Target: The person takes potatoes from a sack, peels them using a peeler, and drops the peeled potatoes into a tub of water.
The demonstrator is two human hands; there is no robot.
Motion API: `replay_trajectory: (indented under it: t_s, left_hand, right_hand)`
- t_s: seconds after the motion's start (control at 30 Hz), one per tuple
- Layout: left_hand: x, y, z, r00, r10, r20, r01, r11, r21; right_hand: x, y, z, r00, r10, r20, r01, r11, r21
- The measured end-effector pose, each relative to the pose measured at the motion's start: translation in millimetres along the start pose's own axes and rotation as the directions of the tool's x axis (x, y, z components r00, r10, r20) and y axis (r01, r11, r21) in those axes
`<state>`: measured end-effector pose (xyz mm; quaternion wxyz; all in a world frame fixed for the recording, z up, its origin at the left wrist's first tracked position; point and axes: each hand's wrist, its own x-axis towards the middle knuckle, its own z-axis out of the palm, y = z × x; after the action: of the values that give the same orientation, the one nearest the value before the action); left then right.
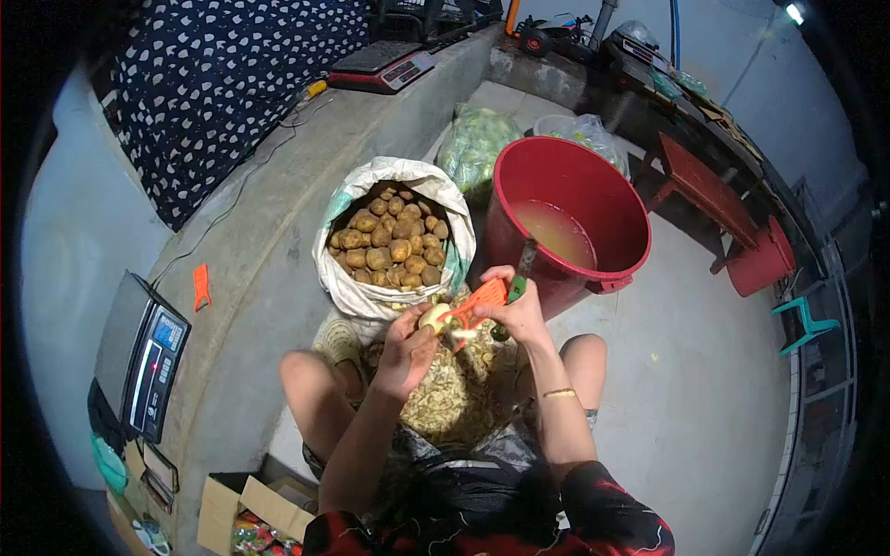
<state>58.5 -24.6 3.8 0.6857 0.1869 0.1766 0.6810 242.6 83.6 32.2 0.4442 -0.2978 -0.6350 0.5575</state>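
My left hand [408,350] is closed around a pale, peeled-looking potato [435,319]. In my right hand [525,313] is an orange peeler [484,298], its head up against the potato. Something green [516,289] shows by the right fingers, with a dark, narrow piece above it; I cannot tell whether it is held too. Between my knees lies a heap of potato peelings [450,394]. Just beyond my hands stands an open white sack [334,264] full of unpeeled potatoes [394,236].
A large red bucket [567,162] with cloudy liquid stands right of the sack, a bag of green vegetables [477,144] behind. Another orange peeler [201,287] and a digital scale [153,366] rest on the left ledge. A cardboard box [222,510] sits lower left, a red bench [709,190] right.
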Motion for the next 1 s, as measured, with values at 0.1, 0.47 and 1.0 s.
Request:
replay_trajectory:
  t_s: [0.1,0.47,1.0]
  left_hand:
    - [-0.5,-0.8,-1.4,0.999,-0.036,-0.035,0.040,0.993,0.113]
    - [0.5,-4.9,-7.5,0.999,-0.041,0.034,0.021,0.893,0.450]
    - [2.5,-4.7,-5.3,0.993,0.014,0.116,-0.062,0.906,0.418]
  right_hand:
    - [-2.2,-3.9,3.8,0.998,0.053,-0.026,-0.053,0.999,0.000]
    - [-0.9,-3.5,-11.8,0.995,0.076,0.069,-0.073,0.996,-0.046]
    - [-6.5,-23.7,-7.9,1.000,0.023,0.001,-0.022,0.998,-0.061]
